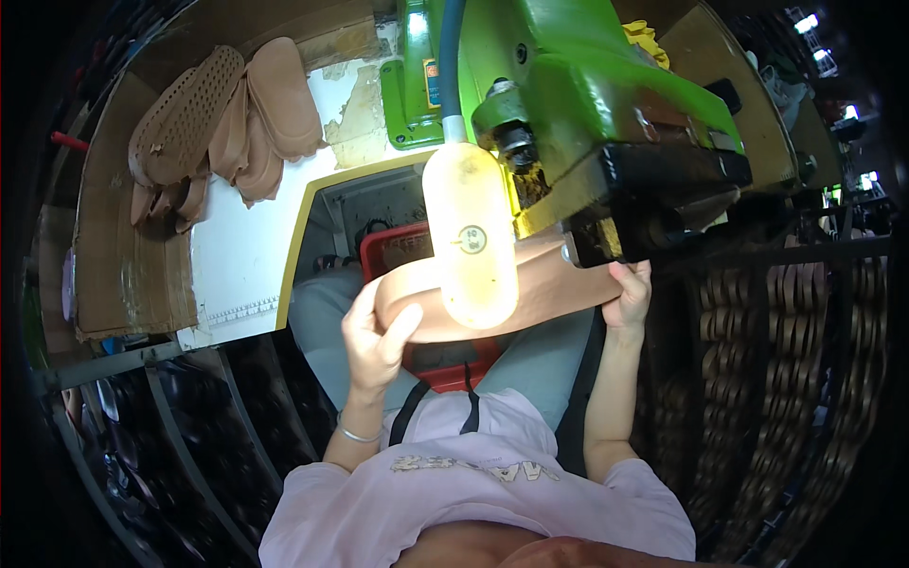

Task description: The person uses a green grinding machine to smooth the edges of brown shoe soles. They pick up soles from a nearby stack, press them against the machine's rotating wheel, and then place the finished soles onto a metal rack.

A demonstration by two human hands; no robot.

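A long tan piece, which looks like a rubber shoe sole, stretches across in front of me below the green machine. My left hand is closed on its left end, thumb on the near side. At the other end, my right hand pinches it close beneath the machine's black head. A lit oval lamp hangs in front and hides the middle of the piece. Where the piece meets the machine is partly covered by the head.
Several tan soles or slippers, one perforated, lie at the left inside a cardboard box wall. A yellow-edged opening in the white tabletop shows a red basket below. Racks of shoe parts stand to the right.
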